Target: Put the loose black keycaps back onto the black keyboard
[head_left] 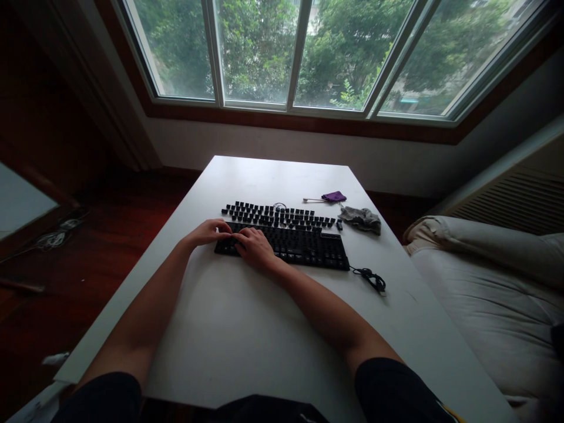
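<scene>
A black computer keyboard (304,249) lies on the white table, partly bare of its keycaps. My left hand (207,232) is at its left end, with thumb and fingertips drawn together over the keys. Close beside it, my right hand (255,244) rests over the left part of the keyboard, fingers curled down and nearly meeting the left fingertips. Whatever is between the fingers is too small or hidden to make out. Loose black keycaps (299,220) stand in rows just behind the keyboard.
Right of the keyboard lies its coiled cable (372,279). A grey cloth (361,220), a purple cloth (333,196) and a thin stick (312,200) lie at the back right of the white table (247,335). A pale sofa (480,288) stands to the right, windows ahead.
</scene>
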The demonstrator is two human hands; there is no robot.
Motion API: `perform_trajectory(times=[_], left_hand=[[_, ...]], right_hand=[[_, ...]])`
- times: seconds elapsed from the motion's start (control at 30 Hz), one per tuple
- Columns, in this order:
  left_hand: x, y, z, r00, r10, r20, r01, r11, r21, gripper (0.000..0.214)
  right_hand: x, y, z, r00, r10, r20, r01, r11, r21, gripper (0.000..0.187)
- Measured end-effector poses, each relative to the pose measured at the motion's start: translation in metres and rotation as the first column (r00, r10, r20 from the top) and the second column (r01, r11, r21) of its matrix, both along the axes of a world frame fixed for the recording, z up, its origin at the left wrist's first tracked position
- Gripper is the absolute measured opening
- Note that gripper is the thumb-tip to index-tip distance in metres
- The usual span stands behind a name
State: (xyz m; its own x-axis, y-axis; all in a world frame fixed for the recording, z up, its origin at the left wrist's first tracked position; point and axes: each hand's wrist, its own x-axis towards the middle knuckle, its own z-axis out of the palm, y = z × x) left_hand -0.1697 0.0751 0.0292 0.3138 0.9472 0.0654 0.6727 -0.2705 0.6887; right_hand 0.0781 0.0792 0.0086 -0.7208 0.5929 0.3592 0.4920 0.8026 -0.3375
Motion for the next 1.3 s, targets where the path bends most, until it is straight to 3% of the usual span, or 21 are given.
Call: perform_trajectory(times=[0.6, 1.07, 1.3], left_hand=[[0.0026, -0.0045, -0.0106, 0.996, 0.052, 0.067, -0.054, 0.998, 0.026, 0.041], [-0.0009, -0.0071, -0.0088, 0.997, -0.003, 0.082, 0.002, 1.0, 0.013, 0.039], [0.0019, -0.0088, -0.0097, 0.995, 0.037, 0.09, -0.04, 0.999, 0.024, 0.041]], right_hand=[[0.0005, 0.0003, -0.0004, 1.0, -0.003, -0.013, 0.003, 1.0, -0.003, 0.037], [0.0008, -0.0013, 0.0018, 1.0, 0.001, -0.001, -0.001, 1.0, -0.012, 0.038], [0.0011, -0.001, 0.0006, 1.0, 0.0, -0.004, -0.001, 1.0, -0.018, 0.038]])
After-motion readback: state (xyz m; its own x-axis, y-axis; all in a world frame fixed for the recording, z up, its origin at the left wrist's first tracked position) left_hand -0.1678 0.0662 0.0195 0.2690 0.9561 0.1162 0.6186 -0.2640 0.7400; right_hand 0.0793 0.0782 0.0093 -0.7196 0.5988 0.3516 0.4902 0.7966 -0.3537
